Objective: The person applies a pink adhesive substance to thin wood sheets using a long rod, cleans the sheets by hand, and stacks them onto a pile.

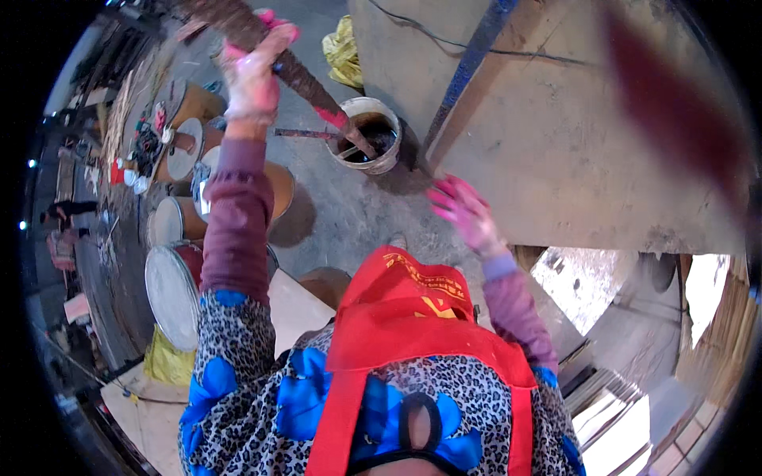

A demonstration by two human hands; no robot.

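Red apron (397, 317) worn nearest, over leopard-print top (258, 397). Far left now: thick crusted pole (305, 82) gripped firmly by left hand (255, 83), lower end set inside pale bucket (387, 165) with dark liquid, far centre. Right hand (467, 214) held, fingers curled, near end of blue bar (468, 70); whether bar is grasped cannot be told. Yellow sack (343, 51) seen beyond bucket.

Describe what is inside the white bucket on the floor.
Dark liquid and the lower end of the long pole gripped by the left hand. The liquid hides the bottom of the bucket.
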